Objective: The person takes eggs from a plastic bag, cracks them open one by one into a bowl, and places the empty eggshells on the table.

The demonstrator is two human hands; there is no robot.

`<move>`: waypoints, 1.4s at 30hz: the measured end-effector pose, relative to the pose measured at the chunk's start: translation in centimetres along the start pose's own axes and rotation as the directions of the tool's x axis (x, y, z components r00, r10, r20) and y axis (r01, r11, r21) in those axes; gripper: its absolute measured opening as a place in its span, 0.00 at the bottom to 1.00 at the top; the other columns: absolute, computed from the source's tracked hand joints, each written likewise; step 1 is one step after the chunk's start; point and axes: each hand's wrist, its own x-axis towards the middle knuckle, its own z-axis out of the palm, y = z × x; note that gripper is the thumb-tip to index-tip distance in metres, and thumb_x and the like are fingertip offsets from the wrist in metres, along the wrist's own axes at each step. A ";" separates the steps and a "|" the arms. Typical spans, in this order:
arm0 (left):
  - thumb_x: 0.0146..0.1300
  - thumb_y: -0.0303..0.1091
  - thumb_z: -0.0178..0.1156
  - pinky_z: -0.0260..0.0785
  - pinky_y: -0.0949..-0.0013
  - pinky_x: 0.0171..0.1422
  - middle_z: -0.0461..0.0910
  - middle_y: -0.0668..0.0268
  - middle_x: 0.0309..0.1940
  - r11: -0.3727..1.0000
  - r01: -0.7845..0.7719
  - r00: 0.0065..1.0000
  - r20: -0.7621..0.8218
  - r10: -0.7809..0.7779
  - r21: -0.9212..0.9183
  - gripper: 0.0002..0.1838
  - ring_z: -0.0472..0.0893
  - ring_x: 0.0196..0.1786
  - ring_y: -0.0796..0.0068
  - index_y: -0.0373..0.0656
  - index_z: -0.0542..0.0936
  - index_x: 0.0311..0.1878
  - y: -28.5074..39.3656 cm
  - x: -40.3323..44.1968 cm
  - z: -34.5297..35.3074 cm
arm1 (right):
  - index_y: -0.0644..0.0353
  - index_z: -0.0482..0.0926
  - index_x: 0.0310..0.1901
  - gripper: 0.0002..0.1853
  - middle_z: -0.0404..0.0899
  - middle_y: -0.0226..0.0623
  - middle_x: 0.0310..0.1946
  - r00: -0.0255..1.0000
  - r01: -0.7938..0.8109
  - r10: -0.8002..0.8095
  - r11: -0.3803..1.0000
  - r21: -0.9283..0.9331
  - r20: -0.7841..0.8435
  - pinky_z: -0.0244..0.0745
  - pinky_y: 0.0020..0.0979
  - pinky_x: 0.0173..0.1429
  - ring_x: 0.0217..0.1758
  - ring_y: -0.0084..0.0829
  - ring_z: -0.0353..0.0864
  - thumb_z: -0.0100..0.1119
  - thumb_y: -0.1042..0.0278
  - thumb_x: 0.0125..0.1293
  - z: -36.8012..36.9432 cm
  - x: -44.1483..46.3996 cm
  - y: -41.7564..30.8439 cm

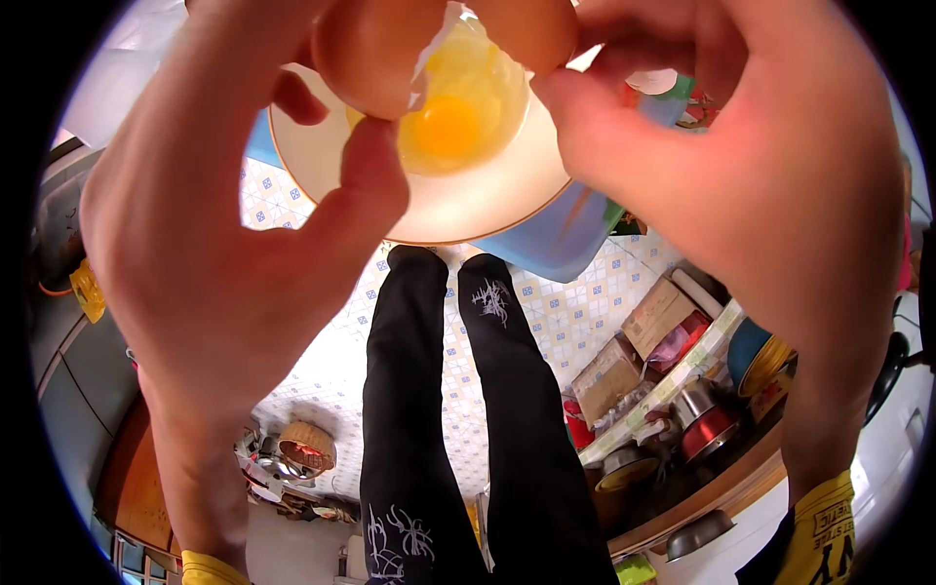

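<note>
My left hand [234, 214] grips one half of a brown eggshell [370, 58] between thumb and fingers. The other eggshell half [531, 34] is held by my right hand [702, 136], its thumb against the lower edge. A jagged broken edge shows on the left half, and the gap between the halves faces downward. Below them, a round yellow yolk [447, 127] with clear egg white lies in a white bowl [458, 214] with a brown rim. The upper part of the bowl is hidden by the shells and my hands.
Under the bowl is a blue plastic surface [556, 234]. My black-trousered legs [414, 341] stand on a patterned tile floor [575, 292]. To the right, a shelf holds a red-and-silver pot [707, 419] and cardboard boxes [663, 317]. A wicker basket [307, 446] sits lower left.
</note>
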 end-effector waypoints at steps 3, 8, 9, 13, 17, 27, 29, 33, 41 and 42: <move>0.49 0.12 0.60 0.74 0.67 0.53 0.79 0.56 0.59 1.000 -0.030 0.999 0.038 0.030 0.007 0.32 0.80 0.59 0.61 0.39 0.77 0.62 0.1 0.2 -0.8 | 0.62 0.78 0.58 0.27 0.80 0.40 0.47 0.999 0.005 -0.004 1.000 -0.026 0.032 0.77 0.23 0.48 0.45 0.26 0.83 0.58 0.88 0.54 -0.9 0.0 0.1; 0.50 0.12 0.60 0.74 0.68 0.50 0.78 0.56 0.59 0.999 -0.050 0.994 0.094 0.048 0.017 0.32 0.80 0.59 0.61 0.39 0.77 0.62 -0.4 0.4 -2.0 | 0.62 0.78 0.58 0.26 0.80 0.39 0.48 0.999 0.019 -0.016 0.998 -0.054 0.049 0.76 0.23 0.47 0.45 0.26 0.83 0.58 0.88 0.54 -1.4 0.0 -0.1; 0.50 0.12 0.60 0.74 0.69 0.49 0.78 0.56 0.60 0.998 -0.051 0.994 0.101 0.049 0.020 0.32 0.80 0.59 0.61 0.40 0.76 0.62 -0.5 0.4 -2.3 | 0.62 0.78 0.58 0.26 0.80 0.39 0.48 0.999 0.018 -0.015 0.998 -0.055 0.049 0.76 0.23 0.47 0.45 0.26 0.83 0.58 0.88 0.54 -1.5 -0.1 -0.2; 0.51 0.12 0.60 0.74 0.69 0.47 0.78 0.56 0.60 0.998 -0.059 0.989 0.134 0.056 0.023 0.31 0.80 0.59 0.61 0.40 0.76 0.63 -0.6 0.3 -3.0 | 0.62 0.78 0.58 0.26 0.80 0.39 0.48 0.999 0.022 -0.020 0.999 -0.049 0.036 0.75 0.22 0.46 0.45 0.25 0.82 0.58 0.88 0.54 -1.4 -0.2 0.0; 0.53 0.12 0.60 0.74 0.70 0.45 0.77 0.56 0.61 0.997 -0.073 0.983 0.169 0.068 0.025 0.31 0.79 0.59 0.62 0.40 0.76 0.63 -0.9 0.3 -3.7 | 0.62 0.78 0.57 0.26 0.80 0.38 0.48 0.999 0.034 -0.034 0.999 -0.038 -0.002 0.74 0.22 0.46 0.45 0.25 0.82 0.58 0.88 0.54 -0.9 -0.6 0.1; 0.50 0.11 0.62 0.76 0.70 0.45 0.80 0.57 0.58 0.985 -0.007 0.998 0.055 -0.003 0.171 0.32 0.81 0.57 0.62 0.42 0.78 0.61 0.9 0.1 -4.3 | 0.62 0.78 0.57 0.26 0.80 0.37 0.49 0.998 0.055 -0.056 0.998 -0.032 -0.040 0.73 0.21 0.44 0.46 0.24 0.81 0.57 0.88 0.55 -2.1 0.0 -0.7; 0.48 0.11 0.63 0.77 0.70 0.45 0.81 0.58 0.56 0.984 0.076 0.997 0.012 -0.079 0.161 0.32 0.81 0.57 0.62 0.42 0.79 0.59 1.5 0.2 -4.4 | 0.62 0.78 0.57 0.26 0.80 0.37 0.49 0.997 0.060 -0.062 0.998 -0.034 -0.037 0.72 0.21 0.44 0.46 0.24 0.81 0.57 0.88 0.55 -2.6 0.4 -1.0; 0.45 0.11 0.63 0.77 0.71 0.46 0.81 0.57 0.56 0.976 0.182 0.982 0.024 -0.186 0.116 0.32 0.81 0.56 0.63 0.42 0.79 0.58 2.7 0.5 -4.9 | 0.62 0.78 0.57 0.26 0.79 0.36 0.50 0.996 0.076 -0.077 0.997 -0.008 -0.043 0.71 0.21 0.43 0.46 0.23 0.80 0.57 0.88 0.55 -2.5 1.1 -1.4; 0.55 0.12 0.60 0.73 0.77 0.47 0.80 0.61 0.52 0.648 0.628 0.728 0.032 -0.685 -0.432 0.25 0.80 0.45 0.79 0.34 0.76 0.59 5.7 -0.9 -0.2 | 0.65 0.76 0.57 0.24 0.77 0.38 0.52 0.990 -0.026 0.085 0.894 0.447 -0.112 0.72 0.23 0.47 0.49 0.24 0.79 0.57 0.88 0.56 2.3 0.6 -0.1; 0.57 0.13 0.60 0.73 0.77 0.47 0.81 0.60 0.51 0.527 0.675 0.634 0.040 -0.772 -0.517 0.24 0.80 0.45 0.78 0.33 0.76 0.59 6.3 -0.9 0.2 | 0.66 0.76 0.57 0.24 0.77 0.39 0.52 0.989 -0.039 0.100 0.882 0.469 -0.106 0.73 0.23 0.48 0.49 0.24 0.79 0.57 0.88 0.57 2.4 0.5 -0.3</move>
